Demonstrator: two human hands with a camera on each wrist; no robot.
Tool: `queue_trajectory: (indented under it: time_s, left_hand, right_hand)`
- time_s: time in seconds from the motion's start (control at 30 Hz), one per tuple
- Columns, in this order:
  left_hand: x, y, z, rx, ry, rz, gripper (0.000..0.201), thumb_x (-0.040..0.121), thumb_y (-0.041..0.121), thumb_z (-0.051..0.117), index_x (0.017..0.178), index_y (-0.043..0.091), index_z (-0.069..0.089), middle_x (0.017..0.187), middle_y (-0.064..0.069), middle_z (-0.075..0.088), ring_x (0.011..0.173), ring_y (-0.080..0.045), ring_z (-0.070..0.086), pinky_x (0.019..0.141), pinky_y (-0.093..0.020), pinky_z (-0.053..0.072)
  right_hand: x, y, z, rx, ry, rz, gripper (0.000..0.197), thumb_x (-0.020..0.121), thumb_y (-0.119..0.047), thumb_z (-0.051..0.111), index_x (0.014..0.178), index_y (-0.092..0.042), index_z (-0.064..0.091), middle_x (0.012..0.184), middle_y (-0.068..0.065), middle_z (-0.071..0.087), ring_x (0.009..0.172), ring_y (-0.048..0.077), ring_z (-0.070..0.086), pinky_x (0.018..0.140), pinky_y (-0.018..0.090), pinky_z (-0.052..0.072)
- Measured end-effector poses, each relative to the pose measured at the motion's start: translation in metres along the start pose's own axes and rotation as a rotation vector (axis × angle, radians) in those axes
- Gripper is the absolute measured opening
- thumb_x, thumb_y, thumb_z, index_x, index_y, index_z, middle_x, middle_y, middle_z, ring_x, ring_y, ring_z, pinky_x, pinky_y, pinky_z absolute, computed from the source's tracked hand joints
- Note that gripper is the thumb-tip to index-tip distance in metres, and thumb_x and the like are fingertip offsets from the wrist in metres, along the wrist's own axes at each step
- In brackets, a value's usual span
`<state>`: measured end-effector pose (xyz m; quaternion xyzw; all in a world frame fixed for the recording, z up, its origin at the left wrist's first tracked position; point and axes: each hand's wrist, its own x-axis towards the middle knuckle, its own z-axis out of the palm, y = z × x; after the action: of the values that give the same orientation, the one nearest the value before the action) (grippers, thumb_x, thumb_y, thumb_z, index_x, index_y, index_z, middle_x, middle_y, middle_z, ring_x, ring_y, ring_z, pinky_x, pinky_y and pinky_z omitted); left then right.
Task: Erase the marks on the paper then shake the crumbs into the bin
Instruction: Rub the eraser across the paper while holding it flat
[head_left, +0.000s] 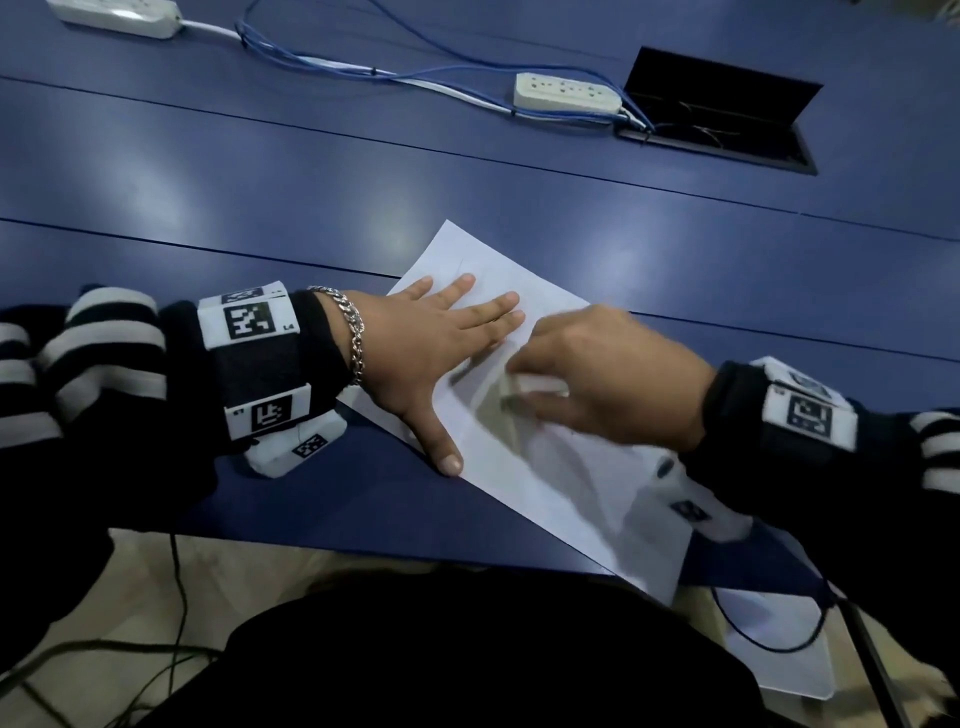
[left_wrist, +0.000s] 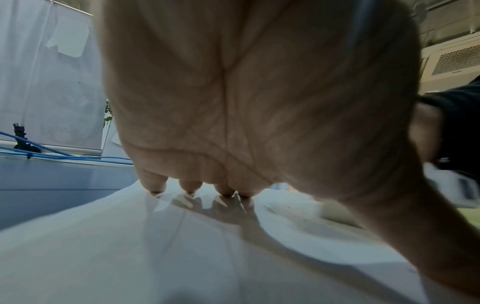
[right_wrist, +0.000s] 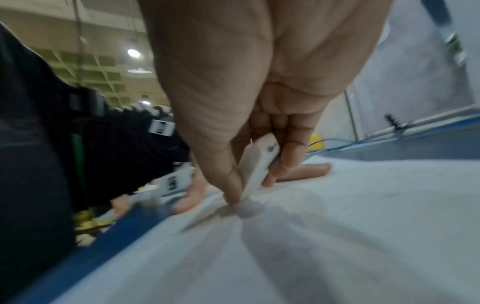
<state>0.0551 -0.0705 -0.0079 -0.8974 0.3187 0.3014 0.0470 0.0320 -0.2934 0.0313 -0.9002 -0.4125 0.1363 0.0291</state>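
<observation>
paper (head_left: 550, 467): white sheet, angled on blue table (head_left: 260, 171), near corner overhangs table's near edge
right hand (head_left: 613, 384): thumb and fingers pinch white eraser (right_wrist: 255, 166), its tip down on paper mid-sheet; blurred
left hand (head_left: 421, 353): flat, fingers straight and spread, pressing paper's left part
far: two power strips (head_left: 566, 92), blue cables (head_left: 332, 60), open cable hatch (head_left: 719, 109)

Left hand (head_left: 415, 343): flat, palm down, fingers straight and spread, thumb splayed toward the body, pressing down. Right hand (head_left: 608, 379): thumb and fingers curled, pinching a small white block, tip pressed down; blurred. Forearms converge from either side.
</observation>
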Motion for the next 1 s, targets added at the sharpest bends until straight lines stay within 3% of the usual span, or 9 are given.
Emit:
queue_trajectory:
  time_s: [0.1, 0.2, 0.33, 0.43, 0.5, 0.6, 0.7, 0.83, 1.0]
  left_hand:
    - [0.0, 0.001, -0.001, 0.005, -0.006, -0.007, 0.163, 0.048, 0.101, 0.067, 0.158, 0.035, -0.033, 0.164, 0.018, -0.04, 0.155, -0.029, -0.031, 0.128, -0.058, -0.005]
    - [0.001, 0.002, -0.003, 0.034, -0.02, -0.015, 0.163, 0.048, 0.102, 0.065, 0.157, 0.033, -0.035, 0.163, 0.016, -0.041, 0.155, -0.032, -0.031, 0.128, -0.06, -0.004]
    - [0.0, 0.002, -0.002, 0.003, -0.015, -0.009, 0.163, 0.048, 0.1, 0.067, 0.157, 0.035, -0.034, 0.163, 0.018, -0.041, 0.155, -0.028, -0.032, 0.128, -0.057, -0.007]
    - [0.0, 0.001, -0.001, 0.025, -0.017, -0.004, 0.162, 0.048, 0.102, 0.064, 0.157, 0.034, -0.034, 0.163, 0.019, -0.041, 0.155, -0.027, -0.033, 0.128, -0.057, -0.007]
    - [0.001, 0.0, -0.003, 0.038, -0.01, 0.007, 0.162, 0.048, 0.101, 0.066, 0.158, 0.034, -0.032, 0.164, 0.019, -0.039, 0.155, -0.026, -0.032, 0.128, -0.056, -0.008]
    - [0.002, -0.008, -0.016, 0.063, 0.005, 0.04, 0.16, 0.051, 0.094, 0.073, 0.16, 0.036, -0.028, 0.167, 0.015, -0.034, 0.157, -0.026, -0.027, 0.127, -0.051, -0.01]
    - [0.002, -0.025, -0.039, 0.036, 0.053, 0.015, 0.147, 0.062, 0.082, 0.08, 0.162, 0.041, -0.02, 0.171, 0.007, -0.027, 0.159, -0.029, -0.019, 0.127, -0.052, -0.007]
    - [-0.003, -0.017, -0.037, -0.044, 0.111, -0.025, 0.113, 0.087, 0.063, 0.073, 0.166, 0.037, -0.004, 0.175, -0.003, -0.015, 0.162, -0.029, -0.007, 0.13, -0.048, 0.003]
    - [-0.01, 0.012, -0.002, -0.06, 0.021, -0.085, 0.144, 0.059, 0.101, 0.058, 0.159, 0.042, -0.027, 0.167, 0.001, -0.039, 0.156, -0.032, -0.029, 0.129, -0.053, -0.008]
  right_hand:
    - [-0.007, -0.008, 0.006, 0.0, 0.037, -0.053, 0.026, 0.093, -0.045, 0.053, 0.097, -0.024, 0.069, 0.089, -0.005, 0.058, 0.088, 0.025, 0.061, 0.077, 0.04, 0.052]
    - [-0.022, -0.032, 0.011, 0.043, -0.12, -0.174, 0.019, 0.092, -0.039, 0.057, 0.104, -0.03, 0.069, 0.096, -0.007, 0.061, 0.092, 0.019, 0.059, 0.079, 0.035, 0.05]
    - [0.004, 0.005, 0.005, 0.009, 0.036, 0.026, 0.025, 0.091, -0.047, 0.062, 0.1, -0.026, 0.071, 0.089, -0.004, 0.064, 0.086, 0.023, 0.061, 0.08, 0.04, 0.052]
    - [0.007, 0.031, -0.001, 0.037, 0.161, 0.159, 0.029, 0.088, -0.043, 0.068, 0.108, -0.023, 0.076, 0.097, -0.003, 0.074, 0.092, 0.021, 0.066, 0.084, 0.032, 0.05]
    - [0.001, 0.036, -0.003, 0.064, 0.147, 0.18, 0.031, 0.088, -0.044, 0.07, 0.112, -0.026, 0.076, 0.103, -0.008, 0.075, 0.095, 0.016, 0.066, 0.083, 0.024, 0.045]
    - [-0.006, 0.035, 0.0, 0.077, 0.088, 0.189, 0.033, 0.089, -0.05, 0.07, 0.114, -0.029, 0.074, 0.106, -0.011, 0.073, 0.097, 0.013, 0.064, 0.087, 0.029, 0.051]
    - [-0.01, 0.04, 0.001, 0.052, 0.113, 0.24, 0.036, 0.089, -0.052, 0.067, 0.113, -0.026, 0.074, 0.106, -0.01, 0.072, 0.098, 0.013, 0.064, 0.087, 0.028, 0.05]
    - [-0.017, 0.041, 0.004, 0.007, 0.106, 0.296, 0.037, 0.09, -0.053, 0.062, 0.112, -0.024, 0.072, 0.106, -0.007, 0.071, 0.1, 0.02, 0.063, 0.089, 0.038, 0.052]
    - [-0.011, 0.032, 0.004, -0.006, 0.101, 0.287, 0.034, 0.091, -0.051, 0.062, 0.113, -0.026, 0.069, 0.106, -0.007, 0.068, 0.101, 0.02, 0.062, 0.089, 0.039, 0.051]
